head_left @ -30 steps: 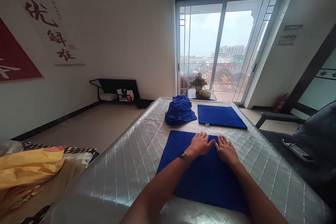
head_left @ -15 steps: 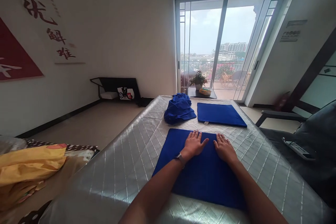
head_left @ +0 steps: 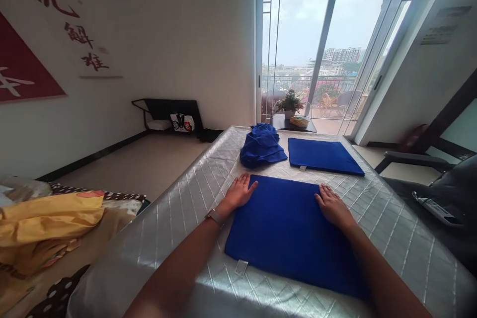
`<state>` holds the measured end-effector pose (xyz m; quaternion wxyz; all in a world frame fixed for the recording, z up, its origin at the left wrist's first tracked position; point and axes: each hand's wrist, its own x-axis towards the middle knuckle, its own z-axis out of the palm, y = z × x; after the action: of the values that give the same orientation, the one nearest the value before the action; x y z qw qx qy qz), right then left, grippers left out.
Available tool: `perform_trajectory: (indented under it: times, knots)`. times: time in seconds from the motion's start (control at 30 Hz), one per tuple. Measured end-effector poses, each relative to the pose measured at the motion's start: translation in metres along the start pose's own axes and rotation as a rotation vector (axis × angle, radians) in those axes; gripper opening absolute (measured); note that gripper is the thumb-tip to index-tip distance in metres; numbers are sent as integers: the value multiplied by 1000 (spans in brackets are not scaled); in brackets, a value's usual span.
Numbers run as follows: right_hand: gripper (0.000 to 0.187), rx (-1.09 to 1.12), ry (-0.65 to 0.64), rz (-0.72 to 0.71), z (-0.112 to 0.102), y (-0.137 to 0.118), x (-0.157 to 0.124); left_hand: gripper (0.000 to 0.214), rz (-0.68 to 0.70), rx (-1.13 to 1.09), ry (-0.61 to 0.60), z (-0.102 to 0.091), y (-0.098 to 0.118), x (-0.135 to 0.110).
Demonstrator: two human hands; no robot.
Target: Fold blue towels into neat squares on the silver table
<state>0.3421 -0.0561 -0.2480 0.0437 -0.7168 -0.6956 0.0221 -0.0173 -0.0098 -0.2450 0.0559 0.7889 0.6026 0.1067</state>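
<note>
A flat, folded blue cloth (head_left: pixel 286 233) lies in front of me on the silver quilted table cover (head_left: pixel 167 238), a white tag (head_left: pixel 241 268) poking out at its near left edge. My left hand (head_left: pixel 239 192) rests at the cloth's far left corner, fingers stretched out. Over its far right part lies my right hand (head_left: pixel 333 204), flat with the fingers extended. Beyond it are a second folded blue cloth (head_left: pixel 324 155), also tagged, and a crumpled heap of blue cloth (head_left: pixel 262 145) to its left.
Yellow fabric (head_left: pixel 52 218) is piled low on the left. A black armchair (head_left: pixel 439 184) stands close to the right side. Behind the table, a small stand (head_left: pixel 278 123) holds a potted plant (head_left: pixel 289 103) before the sliding glass doors.
My hands have spread apart: the left slid leftward to the cloth's corner, the right moved slightly rightward. The near-left tag now shows. The view has tilted down slightly.
</note>
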Motion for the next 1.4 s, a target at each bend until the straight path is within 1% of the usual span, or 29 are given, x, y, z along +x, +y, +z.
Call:
perform_trajectory:
  times: [0.2,0.3,0.4,0.47,0.53,0.6,0.67,0.73,1.0,1.1,1.2,1.4]
  knots:
    - [65,42,13,-40,1,9,3,55,55,-32,65,-2,-8,1]
    - [64,85,75,-50,-5,12,1,47,46,-34,114,-8,-12,-1]
    - [61,133,179,8,-18,17,-4,38,-5,-53,167,-17,-12,-3]
    - [55,136,203,92,-30,20,-8,33,-29,-68,193,-22,-12,-3]
    - [47,126,145,213,-40,24,-10,28,-44,-75,198,-26,-12,-4]
    - [43,118,38,333,-47,26,-11,24,-59,-77,187,-28,-12,-5]
    - [42,113,-36,396,-50,27,-10,22,-70,-78,176,-29,-13,-5]
    - [43,119,-48,404,-49,28,-8,21,-77,-77,173,-29,-13,-5]
    - [45,180,-7,371,-37,36,-1,25,-110,-91,210,-24,-13,-4]
    - [43,195,4,353,-36,37,-1,27,-124,-103,227,-20,-14,-3]
    - [41,209,13,367,-38,35,-3,27,-139,-118,244,-18,-13,1]
    - [40,234,19,418,-41,28,-6,26,-254,-157,257,-15,-10,16]
